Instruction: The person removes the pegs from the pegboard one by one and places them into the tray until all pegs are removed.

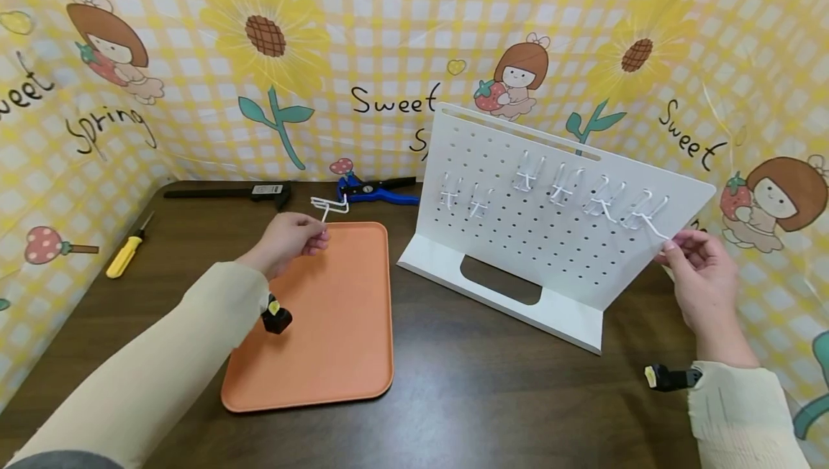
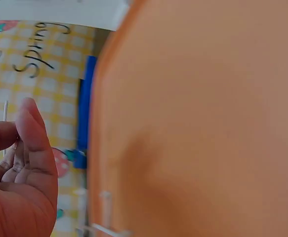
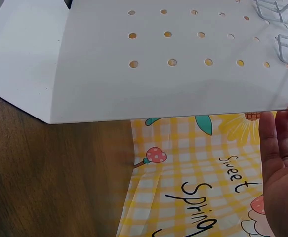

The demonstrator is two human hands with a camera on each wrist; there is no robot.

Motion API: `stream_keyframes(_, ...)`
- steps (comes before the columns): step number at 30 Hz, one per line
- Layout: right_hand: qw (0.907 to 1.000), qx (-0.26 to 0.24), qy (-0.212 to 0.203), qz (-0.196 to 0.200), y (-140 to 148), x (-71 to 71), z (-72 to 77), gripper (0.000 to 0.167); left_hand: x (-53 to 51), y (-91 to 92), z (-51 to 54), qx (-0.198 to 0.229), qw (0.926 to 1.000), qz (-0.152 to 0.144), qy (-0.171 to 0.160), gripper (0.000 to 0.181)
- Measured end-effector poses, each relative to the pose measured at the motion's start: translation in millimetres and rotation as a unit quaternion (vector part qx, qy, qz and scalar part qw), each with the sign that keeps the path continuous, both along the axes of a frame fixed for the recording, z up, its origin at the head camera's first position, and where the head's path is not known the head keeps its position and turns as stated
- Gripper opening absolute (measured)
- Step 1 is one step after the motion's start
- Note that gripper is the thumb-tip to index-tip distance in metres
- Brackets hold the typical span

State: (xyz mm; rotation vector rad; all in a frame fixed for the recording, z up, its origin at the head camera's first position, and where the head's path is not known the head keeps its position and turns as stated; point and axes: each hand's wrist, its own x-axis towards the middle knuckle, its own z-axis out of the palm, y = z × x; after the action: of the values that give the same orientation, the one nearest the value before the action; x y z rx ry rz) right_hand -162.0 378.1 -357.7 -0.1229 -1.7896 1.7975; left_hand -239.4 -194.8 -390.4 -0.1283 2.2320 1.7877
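In the head view the left hand (image 1: 288, 242) pinches a white wire hook (image 1: 332, 206) above the top edge of an orange tray (image 1: 324, 325). Several similar hooks (image 1: 560, 185) hang in two rows on a white pegboard (image 1: 518, 228) standing at the right. The right hand (image 1: 704, 278) grips the pegboard's right edge between thumb and fingers. In the right wrist view that hand (image 3: 284, 163) holds the board's edge, its fingers partly cut off by the frame. The left wrist view shows the left hand (image 2: 22, 182) with thumb and index finger together beside the tray (image 2: 198, 98).
At the back lie blue-handled pliers (image 1: 382, 190) and a black tool with a grey label (image 1: 268, 191). A yellow screwdriver (image 1: 126, 255) is at the far left. Checked cloth (image 1: 363, 37) hangs behind and beside the dark wooden table (image 1: 466, 397).
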Motion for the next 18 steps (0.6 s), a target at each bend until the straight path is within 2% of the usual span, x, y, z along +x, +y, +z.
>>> stream_keyframes(5,1.0000,0.005,-0.007,-0.003,-1,1.9,0.6,0.027,11.5,-11.5,-24.2,-0.004,0.9999,-0.007,-0.011,0.034)
stream_keyframes(9,0.9999,0.008,-0.010,-0.004,0,3.3,0.5,0.028,20.4,-17.4,-36.5,0.007,0.9994,-0.005,-0.034,0.033)
stream_keyframes(13,0.9999,0.010,-0.006,-0.002,2,2.7,0.2,0.028,24.7,-20.2,-40.6,0.014,0.9988,0.005,-0.047,0.034)
stream_keyframes(18,0.9998,0.017,-0.010,-0.002,2,0.8,0.0,0.028,26.5,-20.9,-38.8,0.011,0.9984,0.005,-0.055,0.033)
